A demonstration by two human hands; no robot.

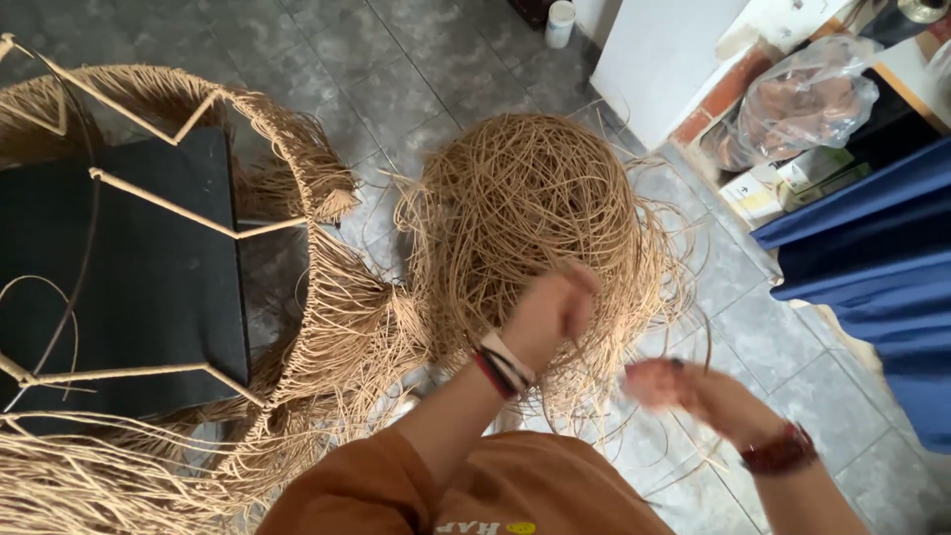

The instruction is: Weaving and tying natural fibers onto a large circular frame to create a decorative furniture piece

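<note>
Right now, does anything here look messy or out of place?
Yes. The big bundle of tan cord on the tiled floor is a loose tangle, with stray strands splaying off its right side. Both hands, left hand and right hand, are motion-blurred against it.

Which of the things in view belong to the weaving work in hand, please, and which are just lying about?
In use:
- pile of tan cord
- left hand, in the cord
- right hand, blurred
- wire frame hung with cord

Lying about:
- plastic bag
- blue cloth
- white cup
</note>
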